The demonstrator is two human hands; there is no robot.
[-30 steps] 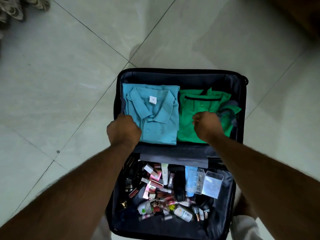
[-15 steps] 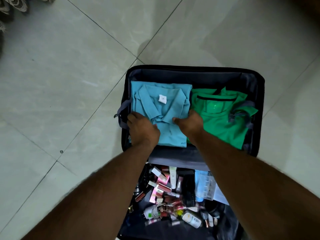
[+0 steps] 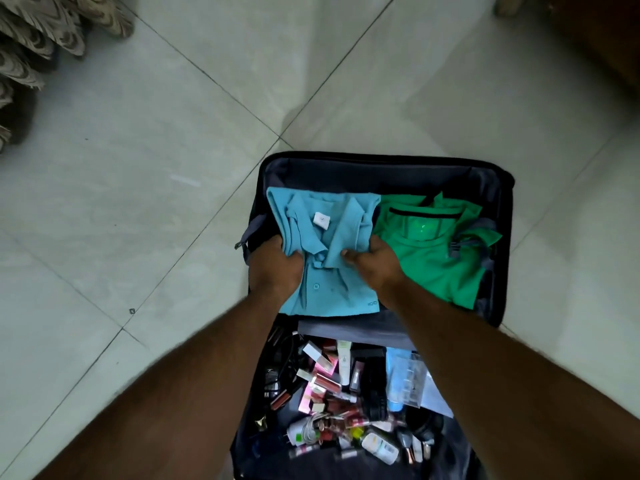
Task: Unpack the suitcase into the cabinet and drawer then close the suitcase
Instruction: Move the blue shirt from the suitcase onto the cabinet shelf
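Fingers (image 3: 277,245) of the left hand (image 3: 275,268) curl tight into the blue polo shirt (image 3: 332,271), bunching its left edge; the right hand (image 3: 375,265) pinches its collar, thumb on top. Two folded shirts lie side by side in the far half of one open suitcase (image 3: 381,168) on the floor (image 3: 138,168): that blue one and a green shirt (image 3: 436,258). Both forearms reach straight down. Small toiletries (image 3: 332,393) crowd the near half.

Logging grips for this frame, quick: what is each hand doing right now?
Left hand: closed, gripping the left side of the blue polo shirt.
Right hand: closed, gripping the same shirt's right side, thumb on top.
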